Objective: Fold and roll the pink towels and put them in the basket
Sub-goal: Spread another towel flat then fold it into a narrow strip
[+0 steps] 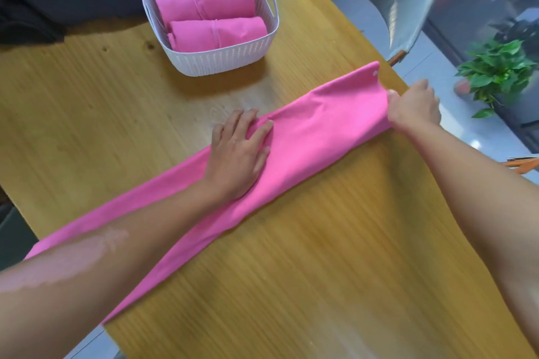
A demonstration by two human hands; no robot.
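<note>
Long folded pink towel (pixel 306 137) lying across wooden bench (pixel 320 256), left hand (pixel 237 154) pressing flat on it, right hand (pixel 414 106) pinching its far end, white basket (pixel 221 63) holding two rolled pink towels (pixel 217 33)

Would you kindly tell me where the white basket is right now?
The white basket stands at the far middle of the wooden table in the head view, beyond the left hand, with two rolled pink towels inside.
</note>
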